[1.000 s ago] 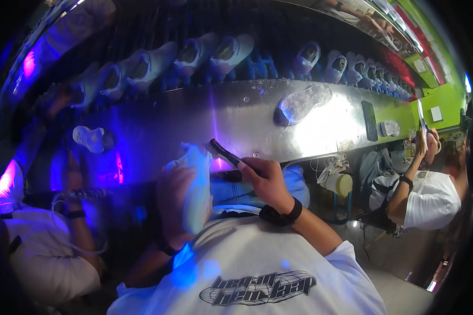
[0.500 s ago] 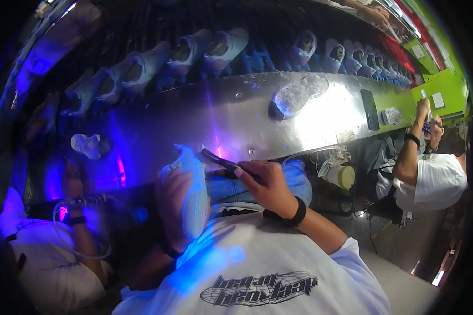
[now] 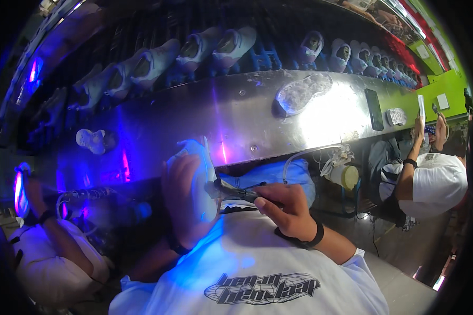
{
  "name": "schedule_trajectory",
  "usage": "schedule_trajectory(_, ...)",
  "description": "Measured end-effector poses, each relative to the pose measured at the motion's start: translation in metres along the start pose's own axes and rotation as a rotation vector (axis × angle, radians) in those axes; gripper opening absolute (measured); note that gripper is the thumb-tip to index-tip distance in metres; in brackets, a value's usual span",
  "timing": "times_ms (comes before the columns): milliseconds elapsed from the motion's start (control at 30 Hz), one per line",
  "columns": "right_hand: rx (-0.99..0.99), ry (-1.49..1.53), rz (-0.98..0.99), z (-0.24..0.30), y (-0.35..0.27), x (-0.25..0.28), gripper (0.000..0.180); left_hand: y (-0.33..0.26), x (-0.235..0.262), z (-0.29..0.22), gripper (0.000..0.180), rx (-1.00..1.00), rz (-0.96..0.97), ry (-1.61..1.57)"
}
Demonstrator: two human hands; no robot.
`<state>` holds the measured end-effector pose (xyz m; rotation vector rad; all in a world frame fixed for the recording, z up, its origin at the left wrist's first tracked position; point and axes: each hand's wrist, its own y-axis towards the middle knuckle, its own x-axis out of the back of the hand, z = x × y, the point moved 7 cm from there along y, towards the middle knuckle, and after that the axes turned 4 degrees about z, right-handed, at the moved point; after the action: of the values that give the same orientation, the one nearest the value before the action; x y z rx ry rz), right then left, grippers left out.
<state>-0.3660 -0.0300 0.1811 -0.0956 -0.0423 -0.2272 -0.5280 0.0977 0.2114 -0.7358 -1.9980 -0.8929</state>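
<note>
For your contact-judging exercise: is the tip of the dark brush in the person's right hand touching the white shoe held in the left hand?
Touching. The head view shows the brush tip pressed against the white shoe, no gap visible.

One head-worn fisheye view looks steeply down, close over the chest, facing the steel table (image 3: 194,115) ahead.

A pale shoe (image 3: 197,178) stands upright, lit blue; a dark slim tool (image 3: 235,191) lies across its side.
</note>
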Motion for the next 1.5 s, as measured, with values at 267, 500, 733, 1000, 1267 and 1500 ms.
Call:
schedule_trajectory(267,0.221,-0.213,-0.146,0.035,-0.007,0.018,0.019,0.034,-0.005,-0.013,0.070,0.012,-0.029,0.030)
schedule_trajectory(500,0.262,-0.475,-0.257,0.062,0.002,0.047,0.019,0.062,-0.006,-0.021,0.077,0.070,0.085,0.068)
schedule_trajectory(733,0.401,-0.472,-0.188,0.060,0.032,0.061,0.023,0.083,0.001,-0.005,0.073,-0.024,0.064,-0.067)
schedule_trajectory(1000,0.419,-0.121,-0.184,0.016,0.071,0.037,0.021,0.101,0.011,0.014,0.069,-0.043,0.143,-0.094)
schedule_trajectory(1267,0.368,-0.019,-0.203,-0.021,0.084,0.015,0.022,0.109,0.007,0.049,0.066,0.264,0.386,-0.178)
schedule_trajectory(1500,0.257,-0.025,-0.241,-0.061,0.075,0.002,0.019,0.110,0.005,0.070,0.067,0.253,0.516,-0.156)
